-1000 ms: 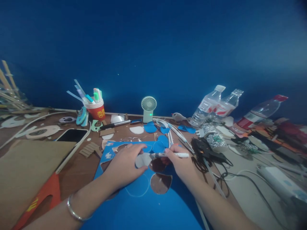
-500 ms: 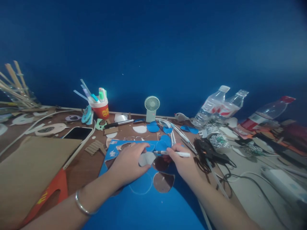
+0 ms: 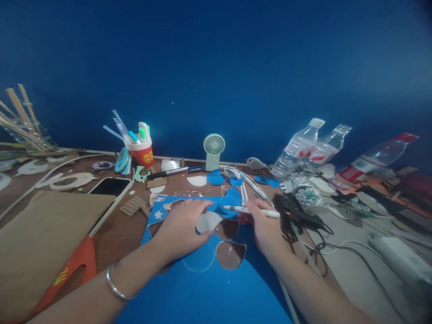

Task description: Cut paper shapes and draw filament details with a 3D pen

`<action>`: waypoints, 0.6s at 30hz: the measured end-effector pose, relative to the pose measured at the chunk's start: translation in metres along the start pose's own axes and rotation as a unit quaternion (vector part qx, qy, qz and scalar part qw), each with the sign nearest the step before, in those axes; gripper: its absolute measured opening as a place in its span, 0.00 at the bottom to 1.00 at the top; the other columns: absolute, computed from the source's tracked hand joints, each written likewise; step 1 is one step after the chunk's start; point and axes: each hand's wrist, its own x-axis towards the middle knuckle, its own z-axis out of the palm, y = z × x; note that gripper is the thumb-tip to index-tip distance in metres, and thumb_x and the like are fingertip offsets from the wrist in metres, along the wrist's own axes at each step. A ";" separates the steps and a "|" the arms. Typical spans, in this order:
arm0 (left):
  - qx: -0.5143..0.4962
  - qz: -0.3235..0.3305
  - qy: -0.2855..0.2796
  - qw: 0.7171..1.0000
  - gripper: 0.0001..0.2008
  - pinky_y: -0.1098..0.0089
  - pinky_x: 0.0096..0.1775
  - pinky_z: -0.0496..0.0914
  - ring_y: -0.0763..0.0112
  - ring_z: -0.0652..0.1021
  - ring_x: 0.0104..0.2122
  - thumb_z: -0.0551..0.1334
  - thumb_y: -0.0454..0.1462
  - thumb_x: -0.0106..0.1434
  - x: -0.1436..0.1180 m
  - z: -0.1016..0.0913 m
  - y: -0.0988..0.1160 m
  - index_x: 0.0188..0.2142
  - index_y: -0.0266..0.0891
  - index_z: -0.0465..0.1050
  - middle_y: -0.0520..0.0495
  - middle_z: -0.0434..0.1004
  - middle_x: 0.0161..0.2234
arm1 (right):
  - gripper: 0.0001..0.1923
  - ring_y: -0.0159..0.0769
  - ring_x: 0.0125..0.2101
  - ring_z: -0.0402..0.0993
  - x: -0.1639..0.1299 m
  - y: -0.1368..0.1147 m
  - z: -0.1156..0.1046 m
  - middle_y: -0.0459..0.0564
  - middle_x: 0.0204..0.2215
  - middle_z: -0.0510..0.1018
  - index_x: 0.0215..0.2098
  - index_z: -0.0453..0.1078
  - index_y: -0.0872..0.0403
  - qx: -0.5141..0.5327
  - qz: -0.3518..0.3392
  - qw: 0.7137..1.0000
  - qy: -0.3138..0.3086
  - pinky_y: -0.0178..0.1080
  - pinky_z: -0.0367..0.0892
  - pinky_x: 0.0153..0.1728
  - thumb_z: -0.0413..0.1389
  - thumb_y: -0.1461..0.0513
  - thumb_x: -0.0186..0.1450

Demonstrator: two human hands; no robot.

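My left hand (image 3: 185,227) lies on the blue sheet (image 3: 202,292), thumb and fingers spread around a pale grey rounded piece (image 3: 208,221). Its thumb and palm cover part of that piece's edge. A white pen (image 3: 270,213) is held in my right hand (image 3: 265,225), its tip pointing left over the blue sheet, above and right of the grey piece. Whether the tip touches anything I cannot tell. The sheet has brown cut-out gaps (image 3: 231,255) and a pale drawn circle outline (image 3: 199,257). Blue cut discs (image 3: 232,195) lie at its far edge.
Behind the sheet stands a small fan (image 3: 213,153); a red cup of pens (image 3: 141,153) is to its left. Plastic bottles (image 3: 297,148), a black glue gun (image 3: 303,218) and cables lie right. A phone (image 3: 110,186) and brown cardboard (image 3: 50,234) are left.
My right hand has moved right with the pen, taking the tip away from the grey piece's edge. My left hand has hardly shifted; more of the grey piece shows.
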 end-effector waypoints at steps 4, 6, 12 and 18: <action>0.010 0.051 0.007 0.999 0.25 0.56 0.45 0.65 0.56 0.69 0.47 0.59 0.44 0.55 -0.002 -0.003 0.003 0.52 0.46 0.60 0.46 0.69 0.49 | 0.12 0.31 0.14 0.67 0.002 -0.001 -0.002 0.42 0.13 0.72 0.19 0.65 0.54 0.067 0.009 0.998 0.017 0.32 0.62 0.16 0.60 0.59 0.54; 0.007 0.069 0.007 0.998 0.25 0.55 0.45 0.64 0.56 0.68 0.47 0.59 0.44 0.55 -0.004 -0.005 0.005 0.53 0.46 0.60 0.46 0.68 0.49 | 0.11 0.30 0.14 0.67 0.002 -0.002 -0.002 0.41 0.13 0.71 0.19 0.65 0.55 0.084 0.011 0.996 0.020 0.31 0.62 0.16 0.60 0.59 0.54; -0.049 0.073 -0.048 0.995 0.26 0.60 0.39 0.66 0.60 0.71 0.41 0.57 0.40 0.56 -0.005 -0.014 0.008 0.55 0.45 0.55 0.44 0.69 0.45 | 0.11 0.30 0.15 0.67 0.002 -0.003 0.000 0.42 0.13 0.72 0.19 0.65 0.55 0.094 0.008 0.995 0.019 0.31 0.61 0.15 0.59 0.59 0.55; -0.070 0.041 -0.097 0.992 0.20 0.64 0.36 0.66 0.63 0.72 0.38 0.52 0.38 0.60 -0.001 -0.021 0.014 0.52 0.44 0.59 0.46 0.72 0.41 | 0.12 0.31 0.15 0.68 0.001 -0.004 0.001 0.41 0.13 0.72 0.18 0.63 0.55 0.089 0.008 0.996 0.015 0.30 0.62 0.15 0.60 0.59 0.54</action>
